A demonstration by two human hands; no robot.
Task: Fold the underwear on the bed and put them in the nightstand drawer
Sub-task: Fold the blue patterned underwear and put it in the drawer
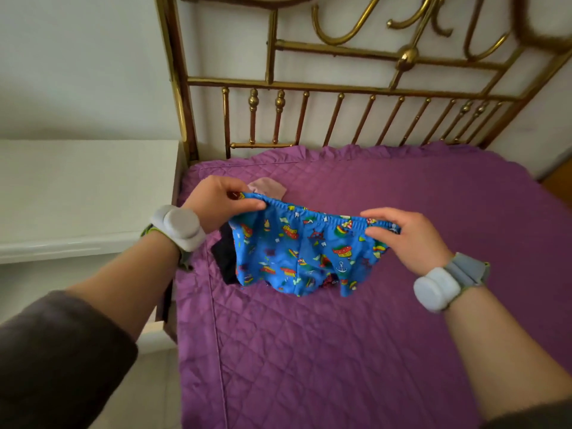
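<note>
Underwear (pixel 297 252), blue with bright boat and anchor prints, hangs above the purple bed (pixel 371 351), its elastic waistband pinched at each end by the left hand (pixel 221 202) and right hand (pixel 411 236). Beneath it lie a pink garment (pixel 266 188) and a dark garment (pixel 226 258). At left stands the white nightstand (pixel 86 193).

It was a home bedroom. A bed (pixel 356 351) with a purple quilt stood against a brass headboard (pixel 340 88). A white nightstand (pixel 83 193) sat beside it.
</note>
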